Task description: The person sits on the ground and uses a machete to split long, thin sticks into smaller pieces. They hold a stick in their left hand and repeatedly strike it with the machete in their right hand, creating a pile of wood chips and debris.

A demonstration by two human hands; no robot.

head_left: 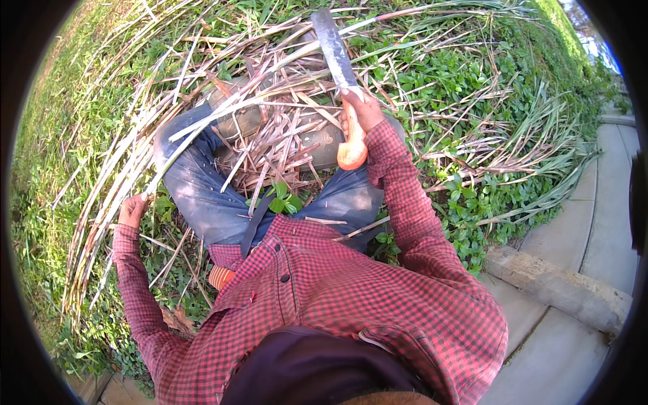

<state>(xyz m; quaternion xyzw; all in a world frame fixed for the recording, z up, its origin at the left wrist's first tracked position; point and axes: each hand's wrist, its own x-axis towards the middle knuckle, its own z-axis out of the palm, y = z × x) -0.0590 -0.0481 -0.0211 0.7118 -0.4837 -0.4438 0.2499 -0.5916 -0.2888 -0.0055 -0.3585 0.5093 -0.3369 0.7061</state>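
Note:
My left hand [133, 210], out at the left beside my knee, pinches the lower end of a long pale green stalk [165, 169]. The stalk slants up and right across my leg toward the far side. At the upper middle my right hand [362, 111] is wrapped round the orange handle of a machete [333, 50]. Its long dark blade points away from me, tip up, and overlaps the stalk in this view; I cannot tell whether they touch. Between my legs lies a heap of brown dry strips [273, 145].
Long cut stalks [91, 216] lie in a curved band on the grass at the left. More leafy stalks [533, 145] spread over green plants at the right. A thick post [557, 287] rests on concrete slabs [540, 364] at the lower right.

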